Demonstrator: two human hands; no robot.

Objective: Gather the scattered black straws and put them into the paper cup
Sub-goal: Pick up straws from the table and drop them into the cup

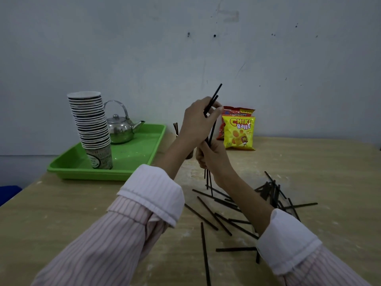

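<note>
Loose straws [208, 213] on table, both hands' fingers [216, 110] gripping upright straw bundle [210, 129]

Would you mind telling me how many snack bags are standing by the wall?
2: the yellow Chiki Balls bag in front, and a red snack bag directly behind it, partly hidden. Others could be concealed behind them.

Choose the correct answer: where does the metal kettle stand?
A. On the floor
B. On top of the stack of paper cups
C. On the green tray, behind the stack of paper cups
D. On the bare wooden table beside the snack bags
C: the metal kettle stands on the green tray, just behind the stack of paper cups.
</note>
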